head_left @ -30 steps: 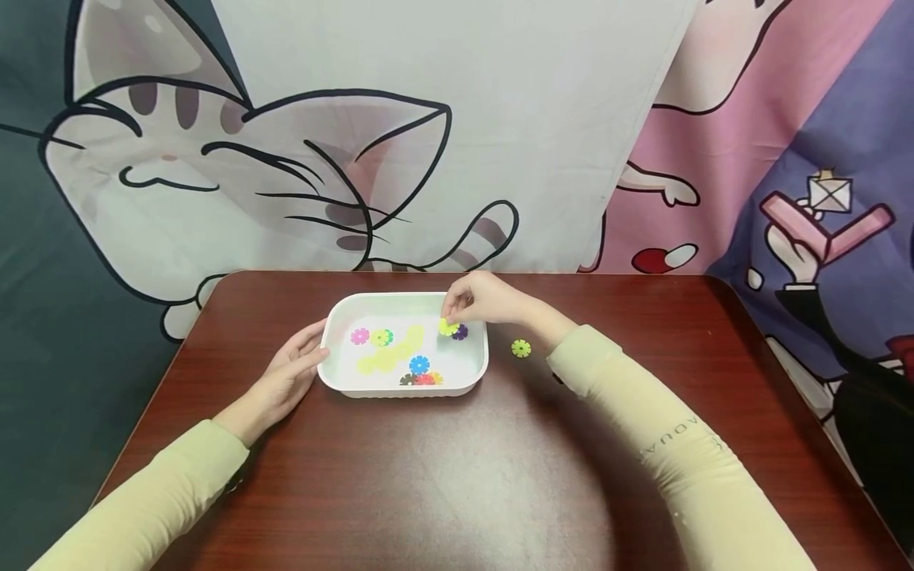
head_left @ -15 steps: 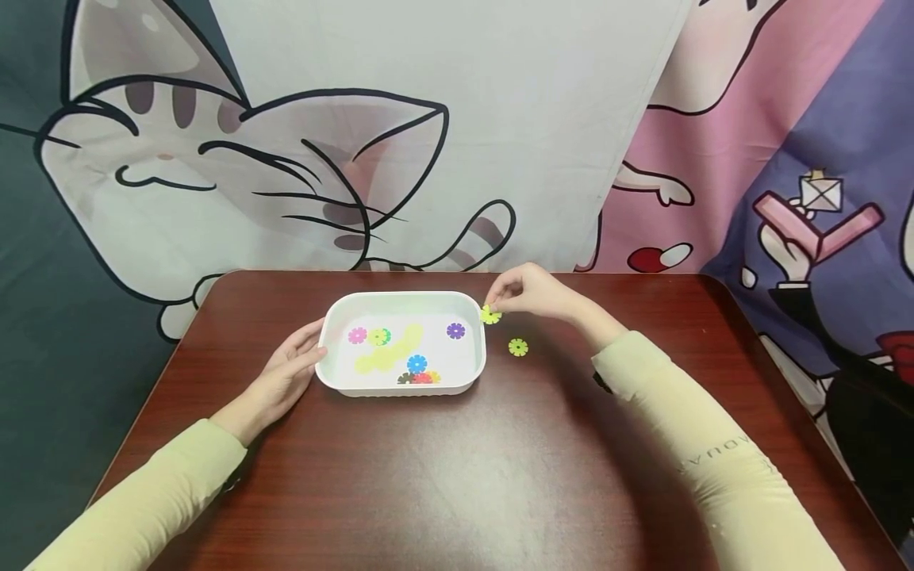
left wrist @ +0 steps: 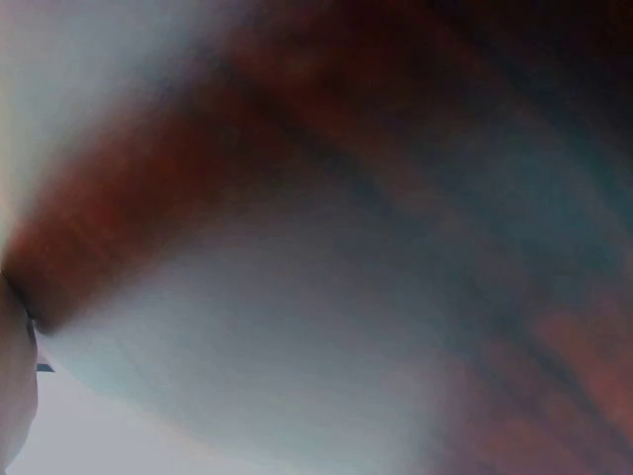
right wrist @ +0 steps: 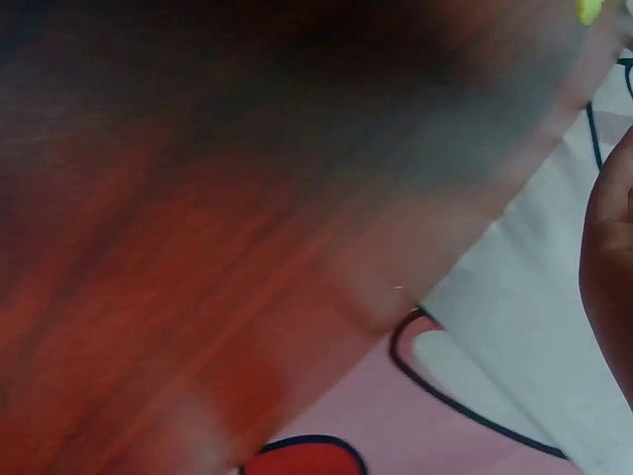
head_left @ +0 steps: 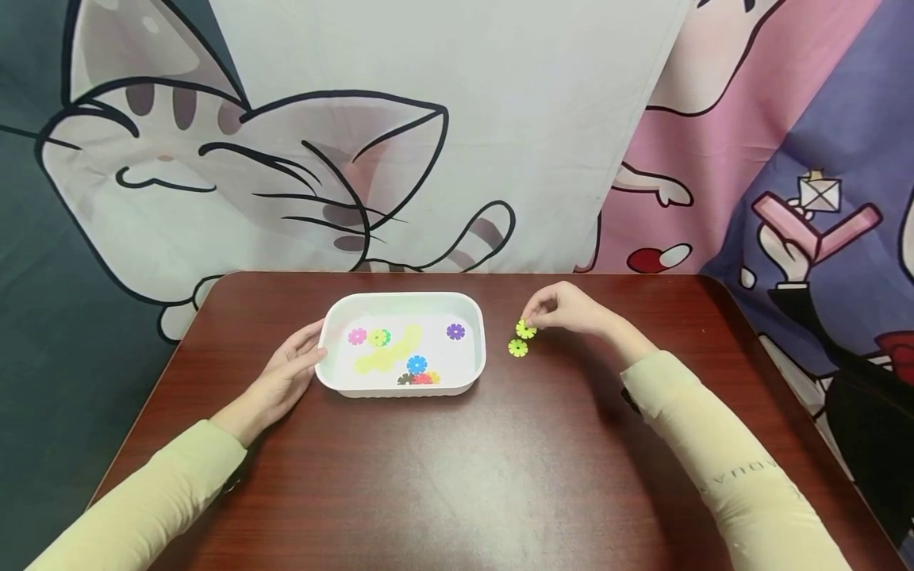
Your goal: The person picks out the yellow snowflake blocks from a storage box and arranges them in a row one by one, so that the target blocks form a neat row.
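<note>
In the head view a white plastic tray sits on the table, and my left hand grips its left end, thumb over the rim. Between thumb and fingertips my right hand pinches a yellow-green snowflake disc, right of the tray. Just below it a similar disc lies on the wood. Inside the tray are a purple disc, a pink disc, a blue disc and several other coloured ones. The left wrist view is blurred; a bit of yellow-green shows at the right wrist view's top edge.
The brown wooden table stands against a cartoon-printed cloth. Its far edge runs close behind the tray and the right hand. A dark shape is at the right, beyond the table.
Carrying the yellow-green disc, my right hand has moved out of the tray to the right, and then down beside the disc on the table. My left hand stays on the tray.
</note>
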A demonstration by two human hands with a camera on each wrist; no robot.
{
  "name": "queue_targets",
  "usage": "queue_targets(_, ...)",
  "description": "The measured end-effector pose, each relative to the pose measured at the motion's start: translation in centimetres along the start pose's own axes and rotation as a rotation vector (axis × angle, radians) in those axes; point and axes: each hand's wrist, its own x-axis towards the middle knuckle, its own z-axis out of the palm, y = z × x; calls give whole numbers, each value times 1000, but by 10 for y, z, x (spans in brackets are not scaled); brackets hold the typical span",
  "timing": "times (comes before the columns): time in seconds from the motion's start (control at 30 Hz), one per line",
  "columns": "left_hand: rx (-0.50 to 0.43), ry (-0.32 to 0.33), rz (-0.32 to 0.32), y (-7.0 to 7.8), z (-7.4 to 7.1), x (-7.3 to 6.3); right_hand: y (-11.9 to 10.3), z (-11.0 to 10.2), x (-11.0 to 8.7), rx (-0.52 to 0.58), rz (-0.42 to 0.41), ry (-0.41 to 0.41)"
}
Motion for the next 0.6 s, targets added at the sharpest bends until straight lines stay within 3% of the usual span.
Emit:
queue_targets(0.4, -8, -6, 1, 0, 0, -1, 29, 4, -14, -9, 28, -52)
queue_targets(0.6, -16, -10, 14, -1, 0, 0, 35, 7, -16, -13, 43, -33)
